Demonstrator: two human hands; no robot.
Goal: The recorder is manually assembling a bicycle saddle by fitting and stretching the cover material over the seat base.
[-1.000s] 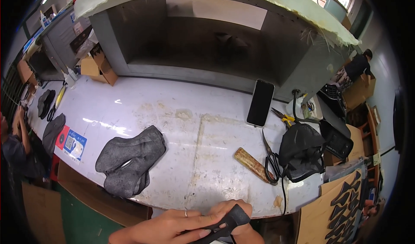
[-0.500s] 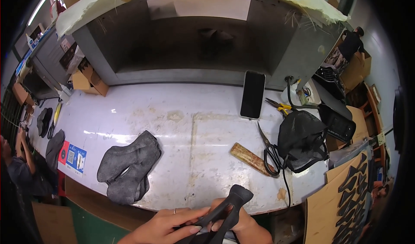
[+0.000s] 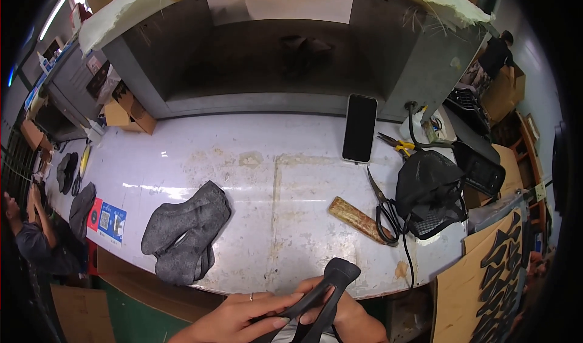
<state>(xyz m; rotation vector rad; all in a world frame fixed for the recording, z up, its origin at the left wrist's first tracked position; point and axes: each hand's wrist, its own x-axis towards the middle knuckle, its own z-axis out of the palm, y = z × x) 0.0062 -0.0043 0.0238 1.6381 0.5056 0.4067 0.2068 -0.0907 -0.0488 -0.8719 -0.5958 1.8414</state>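
Note:
Close to me, below the table's front edge, I have a black piece shaped like a bicycle saddle, with a flared end and a long slot through its middle. My left hand grips it from the left, fingers pressed along its edge; a ring shows on one finger. My right hand is wrapped round its right side, partly hidden behind it. The lower end of the piece runs out of the picture. On the table to the left lies a stack of dark grey slotted covers.
On the white table lie a phone, yellow-handled pliers, scissors, a worn flat bar and a black mesh bag. A grey metal booth stands behind. Right, a cardboard sheet holds several black pieces. Other people are at both sides.
The view has shifted slightly, so the table's things sit a little further right. Both hands keep their hold on the black saddle-shaped piece, which has barely moved.

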